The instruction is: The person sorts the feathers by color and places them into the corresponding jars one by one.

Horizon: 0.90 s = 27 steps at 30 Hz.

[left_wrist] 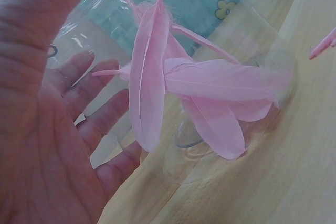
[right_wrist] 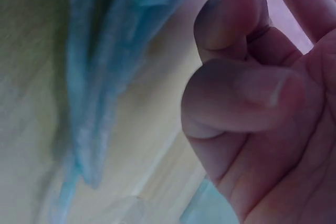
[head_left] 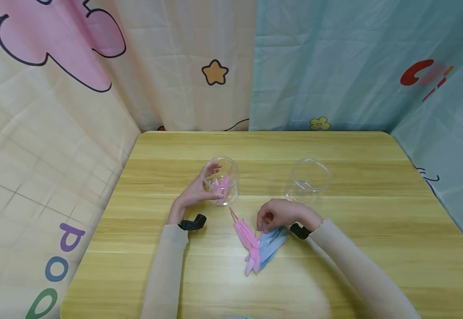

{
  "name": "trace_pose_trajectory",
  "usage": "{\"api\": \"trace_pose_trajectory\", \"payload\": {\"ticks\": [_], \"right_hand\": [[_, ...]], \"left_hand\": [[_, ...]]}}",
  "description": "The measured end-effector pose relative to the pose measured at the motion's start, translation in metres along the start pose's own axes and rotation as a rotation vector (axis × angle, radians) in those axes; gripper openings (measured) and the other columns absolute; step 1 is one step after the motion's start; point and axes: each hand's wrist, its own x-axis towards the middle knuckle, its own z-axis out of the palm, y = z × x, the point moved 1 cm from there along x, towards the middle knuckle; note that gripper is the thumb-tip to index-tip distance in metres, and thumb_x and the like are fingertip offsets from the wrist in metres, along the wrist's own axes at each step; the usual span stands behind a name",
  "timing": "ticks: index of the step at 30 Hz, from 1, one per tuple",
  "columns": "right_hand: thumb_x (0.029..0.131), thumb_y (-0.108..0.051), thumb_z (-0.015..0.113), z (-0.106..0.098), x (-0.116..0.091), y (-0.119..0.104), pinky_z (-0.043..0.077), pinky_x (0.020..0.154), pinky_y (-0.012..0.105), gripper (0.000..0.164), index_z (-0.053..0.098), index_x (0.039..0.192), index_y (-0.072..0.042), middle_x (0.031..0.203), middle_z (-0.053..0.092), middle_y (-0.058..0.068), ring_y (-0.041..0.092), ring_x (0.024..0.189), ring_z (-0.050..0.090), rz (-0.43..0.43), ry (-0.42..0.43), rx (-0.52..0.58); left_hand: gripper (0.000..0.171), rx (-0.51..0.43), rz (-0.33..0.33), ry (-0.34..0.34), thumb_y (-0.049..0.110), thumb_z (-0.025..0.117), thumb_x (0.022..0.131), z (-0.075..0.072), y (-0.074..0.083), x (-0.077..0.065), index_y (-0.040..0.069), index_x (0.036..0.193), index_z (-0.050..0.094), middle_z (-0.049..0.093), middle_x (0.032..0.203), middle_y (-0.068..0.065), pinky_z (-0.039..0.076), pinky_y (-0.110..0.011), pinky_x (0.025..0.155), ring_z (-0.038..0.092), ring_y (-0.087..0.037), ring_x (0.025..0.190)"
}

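My left hand (head_left: 195,191) holds a clear plastic cup (head_left: 234,188) near the back of the table, thumb in front and fingers round the far side. Several pink feathers (left_wrist: 226,82) lie in that cup, crossing one another. Lower down, a bunch of pink feathers (head_left: 248,237) lies on the table, partly over a pile of blue feathers (head_left: 273,248). Just above the blue ones is my right hand (head_left: 281,215), its fingers bent downward. The right wrist view shows its curled thumb (right_wrist: 236,98) beside blue feathers (right_wrist: 100,87); whether it pinches one is unclear.
A second clear plastic cup (head_left: 313,175) stands on the wooden table (head_left: 375,248), behind the right hand. Patterned curtains (head_left: 183,53) hang along the back and sides. A pale blue thing (head_left: 243,317) shows at the bottom edge.
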Motion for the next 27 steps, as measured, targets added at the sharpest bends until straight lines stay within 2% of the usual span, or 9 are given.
{"api": "trace_pose_trajectory", "payload": {"ticks": [6,16,22,27], "right_hand": [[0.079,-0.009,0.077,0.0034,0.0041,0.0044,0.039,0.056,0.020,0.010,0.070,0.082,-0.016,0.065,0.051,-0.011,0.002,0.059,0.045,0.001,-0.029,-0.019],[0.081,-0.009,0.075,0.0001,0.0062,0.0054,0.034,0.056,0.019,0.009,0.069,0.079,-0.015,0.063,0.048,-0.012,0.000,0.058,0.042,-0.031,-0.089,-0.035],[0.082,-0.008,0.073,-0.0030,0.0025,0.0075,0.036,0.058,0.019,0.010,0.068,0.079,-0.015,0.066,0.048,-0.012,0.001,0.060,0.042,-0.055,-0.130,0.003],[0.081,-0.008,0.074,-0.0036,0.0025,0.0087,0.038,0.059,0.020,0.009,0.068,0.085,-0.012,0.070,0.049,-0.007,0.002,0.063,0.043,-0.074,-0.142,0.034]], "left_hand": [[0.093,-0.010,-0.011,-0.002,0.001,0.077,0.076,0.0012,0.0006,0.0000,0.002,0.147,0.018,0.023,0.149,-0.019,0.015,-0.059,0.106,0.020,-0.039,0.136],[0.093,-0.002,-0.017,-0.001,0.002,0.078,0.075,0.0009,0.0009,0.0011,0.004,0.147,0.018,0.025,0.149,-0.018,0.016,-0.059,0.106,0.020,-0.037,0.137],[0.094,-0.041,0.024,0.000,-0.003,0.078,0.073,0.0007,-0.0026,0.0030,-0.001,0.145,0.018,0.024,0.148,-0.021,0.016,-0.056,0.107,0.019,-0.037,0.137],[0.092,-0.048,0.056,0.000,-0.005,0.078,0.073,-0.0002,-0.0041,0.0033,-0.004,0.143,0.019,0.024,0.147,-0.025,0.016,-0.056,0.108,0.018,-0.039,0.137]]}}
